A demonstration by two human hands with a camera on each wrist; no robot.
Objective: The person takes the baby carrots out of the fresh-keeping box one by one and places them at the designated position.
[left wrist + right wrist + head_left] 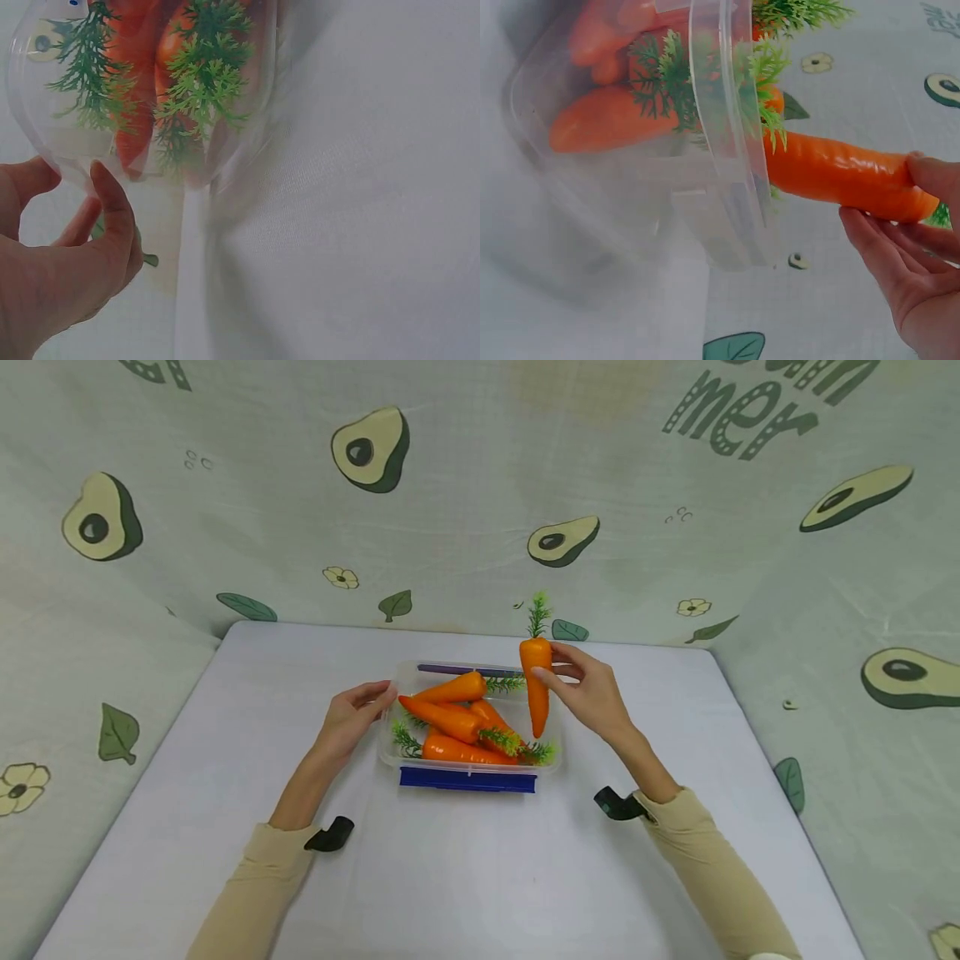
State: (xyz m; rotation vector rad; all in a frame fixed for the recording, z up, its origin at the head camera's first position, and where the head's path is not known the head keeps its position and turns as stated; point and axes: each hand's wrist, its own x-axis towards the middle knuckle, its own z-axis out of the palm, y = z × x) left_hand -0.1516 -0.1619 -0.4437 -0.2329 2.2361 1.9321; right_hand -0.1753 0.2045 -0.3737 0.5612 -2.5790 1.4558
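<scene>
A clear plastic container (386, 758) with blue side latches stands on the table, with several orange toy carrots (453, 721) with green tops lying in it. At its left end, my left hand (356, 717) pinches the rim between thumb and fingers; the left wrist view shows that hand (71, 255) at the container's corner (71, 142). My right hand (592, 690) grips another carrot (536, 672) between thumb and fingers, over the right end of the container. This carrot is upright, leafy top up and tip down. In the right wrist view the held carrot (840, 171) extends past the container's rim (724, 97).
A white table (465, 877) carries the container near its back edge. Behind and beside it hangs a pale cloth (465, 527) printed with avocados and leaves. Each wrist wears a black camera, the left one (332, 834) and the right one (618, 804).
</scene>
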